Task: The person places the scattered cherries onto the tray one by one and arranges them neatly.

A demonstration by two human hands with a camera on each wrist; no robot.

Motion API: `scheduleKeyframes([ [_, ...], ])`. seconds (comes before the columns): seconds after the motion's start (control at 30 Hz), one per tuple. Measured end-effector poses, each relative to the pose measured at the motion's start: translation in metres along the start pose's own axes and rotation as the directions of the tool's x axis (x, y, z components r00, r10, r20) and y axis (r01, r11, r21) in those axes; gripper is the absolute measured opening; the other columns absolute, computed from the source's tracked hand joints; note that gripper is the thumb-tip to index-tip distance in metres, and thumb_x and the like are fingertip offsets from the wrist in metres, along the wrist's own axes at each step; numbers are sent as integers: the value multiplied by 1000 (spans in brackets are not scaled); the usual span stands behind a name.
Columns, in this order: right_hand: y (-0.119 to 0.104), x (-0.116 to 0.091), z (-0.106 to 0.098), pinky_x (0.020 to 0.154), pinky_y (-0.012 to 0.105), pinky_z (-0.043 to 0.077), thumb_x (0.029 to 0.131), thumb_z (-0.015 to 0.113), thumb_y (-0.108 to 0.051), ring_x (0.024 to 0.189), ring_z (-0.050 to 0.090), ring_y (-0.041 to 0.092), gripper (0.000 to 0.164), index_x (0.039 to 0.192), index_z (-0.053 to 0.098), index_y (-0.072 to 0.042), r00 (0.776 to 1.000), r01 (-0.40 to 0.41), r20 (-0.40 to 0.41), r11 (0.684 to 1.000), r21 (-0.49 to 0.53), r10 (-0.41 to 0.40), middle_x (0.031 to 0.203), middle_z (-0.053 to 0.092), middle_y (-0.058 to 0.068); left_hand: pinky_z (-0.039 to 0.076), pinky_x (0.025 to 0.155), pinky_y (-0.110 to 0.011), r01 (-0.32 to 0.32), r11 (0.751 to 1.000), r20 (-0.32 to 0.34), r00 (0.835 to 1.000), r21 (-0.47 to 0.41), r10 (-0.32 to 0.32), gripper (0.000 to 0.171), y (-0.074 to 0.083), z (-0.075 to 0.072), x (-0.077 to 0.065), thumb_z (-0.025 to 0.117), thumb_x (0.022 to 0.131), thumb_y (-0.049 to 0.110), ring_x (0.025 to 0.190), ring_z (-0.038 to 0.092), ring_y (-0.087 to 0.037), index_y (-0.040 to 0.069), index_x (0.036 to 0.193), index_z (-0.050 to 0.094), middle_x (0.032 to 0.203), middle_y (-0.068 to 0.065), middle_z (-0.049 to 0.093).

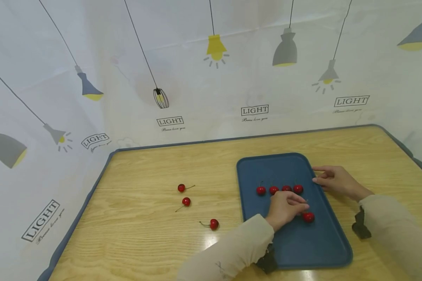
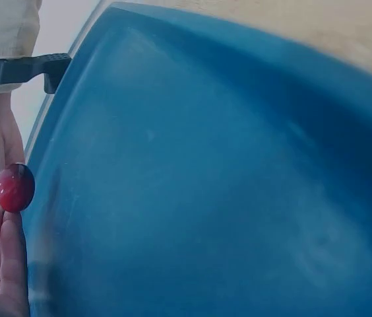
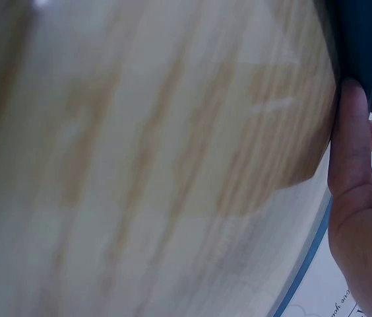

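Note:
A dark blue tray (image 1: 313, 246) lies on the wooden table. Over its middle, my left hand (image 1: 285, 207) pinches a red cherry (image 1: 308, 217) at the fingertips; the left wrist view has this cherry (image 2: 14, 188) where thumb and finger meet. Whether the fingers grip its stem or the fruit is hard to see. Just behind that hand, several cherries (image 1: 261, 190) with stems stand in a row across the tray, partly covered by the fingers. My right hand (image 1: 341, 181) holds the tray's right rim, its fingers on both sides of the edge (image 3: 361, 53) in the right wrist view.
Left of the tray, three more cherries lie apart on the table (image 1: 137, 226): one at the back (image 1: 181, 188), one in the middle (image 1: 186, 201), one nearer the front (image 1: 213, 224). A white sheet (image 1: 204, 86) printed with lamps hangs behind the table.

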State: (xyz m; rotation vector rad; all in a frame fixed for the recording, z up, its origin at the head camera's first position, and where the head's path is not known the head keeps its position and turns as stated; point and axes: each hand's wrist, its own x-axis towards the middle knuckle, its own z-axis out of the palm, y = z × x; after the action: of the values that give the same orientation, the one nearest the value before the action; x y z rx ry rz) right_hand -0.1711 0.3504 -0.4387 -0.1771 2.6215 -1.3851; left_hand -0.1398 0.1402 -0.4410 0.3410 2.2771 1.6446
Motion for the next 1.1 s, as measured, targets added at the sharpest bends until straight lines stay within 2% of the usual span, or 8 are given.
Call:
scheduleKeyframes([
  [0.2, 1, 1, 0, 64, 29, 51, 87, 57, -14, 74, 61, 12, 54, 128, 35, 13, 1000, -3, 1, 1000, 4, 3, 90, 61, 19, 42, 44, -17, 36, 999, -50, 998, 9, -36, 6, -1, 3, 1, 75, 69, 9, 46, 55, -1, 7, 73, 71, 59, 1, 64],
  [0.6, 1, 1, 0, 64, 28, 51, 87, 57, -13, 75, 61, 13, 53, 127, 35, 14, 1000, -1, 2, 1000, 4, 1, 90, 61, 18, 42, 45, -17, 86, 996, -67, 994, 7, -85, 8, -4, 5, 2, 76, 67, 9, 47, 56, -2, 7, 72, 71, 58, 1, 64],
  [0.8, 2, 2, 0, 63, 27, 51, 87, 57, -12, 73, 62, 12, 52, 127, 36, 14, 1000, 3, -5, 1000, -4, -3, 88, 62, 18, 42, 45, -16, 82, 995, -61, 995, 51, -78, 8, -2, 5, 2, 77, 66, 10, 47, 53, 0, 9, 73, 71, 59, 3, 64],
  [1.1, 1, 1, 0, 64, 28, 51, 87, 56, -10, 74, 62, 14, 52, 127, 34, 16, 1000, -3, 5, 1000, 11, 3, 89, 61, 19, 43, 45, -17, 58, 998, -56, 997, 40, -56, 10, -1, 2, 3, 76, 67, 8, 48, 55, -3, 8, 76, 71, 61, 0, 65],
])
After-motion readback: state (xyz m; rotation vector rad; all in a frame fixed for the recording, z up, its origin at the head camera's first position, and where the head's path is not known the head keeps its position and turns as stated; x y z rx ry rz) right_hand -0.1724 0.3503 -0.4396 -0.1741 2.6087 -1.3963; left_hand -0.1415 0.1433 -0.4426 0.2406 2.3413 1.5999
